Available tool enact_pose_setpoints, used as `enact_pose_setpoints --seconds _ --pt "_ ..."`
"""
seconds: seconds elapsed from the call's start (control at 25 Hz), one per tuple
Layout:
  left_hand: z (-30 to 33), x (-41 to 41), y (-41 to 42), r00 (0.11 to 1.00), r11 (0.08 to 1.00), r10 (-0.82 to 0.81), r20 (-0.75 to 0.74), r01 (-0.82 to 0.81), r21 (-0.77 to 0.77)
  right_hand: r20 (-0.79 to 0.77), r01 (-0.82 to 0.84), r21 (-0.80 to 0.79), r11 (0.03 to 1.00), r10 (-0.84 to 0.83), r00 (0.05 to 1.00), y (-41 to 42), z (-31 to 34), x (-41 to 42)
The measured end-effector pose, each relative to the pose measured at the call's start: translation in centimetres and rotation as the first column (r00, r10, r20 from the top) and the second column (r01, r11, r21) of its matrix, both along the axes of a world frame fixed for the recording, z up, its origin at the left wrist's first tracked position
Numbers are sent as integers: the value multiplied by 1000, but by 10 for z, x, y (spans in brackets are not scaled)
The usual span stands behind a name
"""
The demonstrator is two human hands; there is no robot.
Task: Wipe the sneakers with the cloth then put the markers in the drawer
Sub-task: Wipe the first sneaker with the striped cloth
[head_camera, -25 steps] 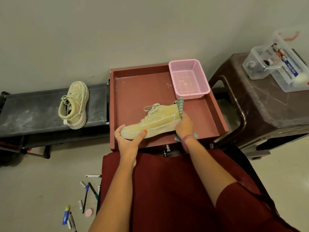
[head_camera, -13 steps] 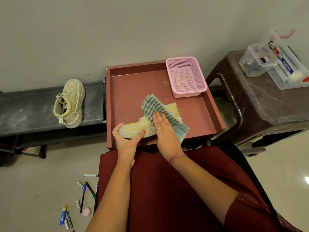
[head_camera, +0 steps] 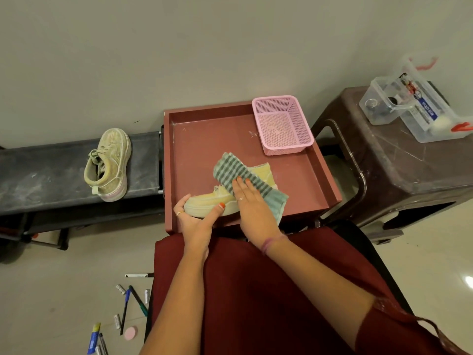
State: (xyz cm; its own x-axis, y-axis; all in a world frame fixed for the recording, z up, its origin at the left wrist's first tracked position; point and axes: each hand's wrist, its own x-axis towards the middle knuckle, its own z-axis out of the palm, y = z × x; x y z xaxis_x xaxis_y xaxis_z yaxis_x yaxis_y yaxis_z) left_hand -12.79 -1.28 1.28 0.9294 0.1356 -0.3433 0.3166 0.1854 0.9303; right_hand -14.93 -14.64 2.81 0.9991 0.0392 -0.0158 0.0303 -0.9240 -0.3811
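You wipe a shoe with the cloth.

Your left hand [head_camera: 195, 219] grips the toe of the shoe [head_camera: 217, 198] in the drawer [head_camera: 320, 160], thumb on one side, fingers curled round the other. Your right hand [head_camera: 252, 201] presses the cloth [head_camera: 238, 172] flat on the shoe, fingers straight and close together. The other shoe [head_camera: 108, 163] sits far left of your fingers. The markers [head_camera: 128, 303] lie on the floor below your left arm.

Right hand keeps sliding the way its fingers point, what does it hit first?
The right hand lies flat on the cloth, fingers pointing up-left across the sneaker. Beyond the cloth's far end lies bare drawer floor, then probably the back wall; depth is unclear.
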Motion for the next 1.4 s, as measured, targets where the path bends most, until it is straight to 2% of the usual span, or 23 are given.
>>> enact_pose_setpoints --seconds 0.04,0.16,0.36,0.44,0.52,0.64,0.76,0.84,0.92,1.0,1.16,1.28,1.32,1.4 --pt "0 0 0 1000 1000 -6 -4 6 3 35 -13 19 1000 12 999 -5 -4 -8" --pt "0 -1 0 999 1000 -2 -39 1 -29 86 33 -101 994 -25 996 -24 -16 -5" --pt "2 -2 -1 998 999 3 -55 -5 -49 -43 214 -148 966 -223 974 -28 -7 58" --pt "1 -3 -2 999 999 -2 -53 0 -41 -95 228 -153 962 -243 965 -24 0 77" --pt "0 -1 0 998 999 13 -61 -16 -47 -62 175 -141 974 -185 981 -13 -3 72" --pt "-3 1 1 997 998 14 -76 -18 -53 87 62 -51 997 -58 995 -4 -14 22" --pt "-4 2 1 996 997 16 -92 -22 -71 166 143 44 989 -148 975 -29 -30 -9" --pt "-5 5 3 994 995 12 -105 -22 -97 29 314 134 940 -321 947 -53 -39 -1" --pt "-6 6 3 993 991 -9 -118 -7 -130 -193 485 287 826 -446 874 -74 -42 21" --pt "-7 6 2 992 988 -13 -126 -6 -154 -237 540 363 760 -485 842 -77 -37 36" --pt "-8 10 -1 991 990 -14 -133 -5 -142 -170 463 202 863 -435 884 -31 -33 18" --pt "-10 10 -1 990 990 -6 -138 -13 -140 60 230 28 973 -231 971 -2 -35 -13" --pt "-11 10 -1 991 991 -14 -136 -4 -132 115 211 -20 977 -207 972 -5 -38 -14" --pt "-10 9 0 991 991 -26 -129 9 -131 57 333 8 943 -332 941 -23 -39 0"
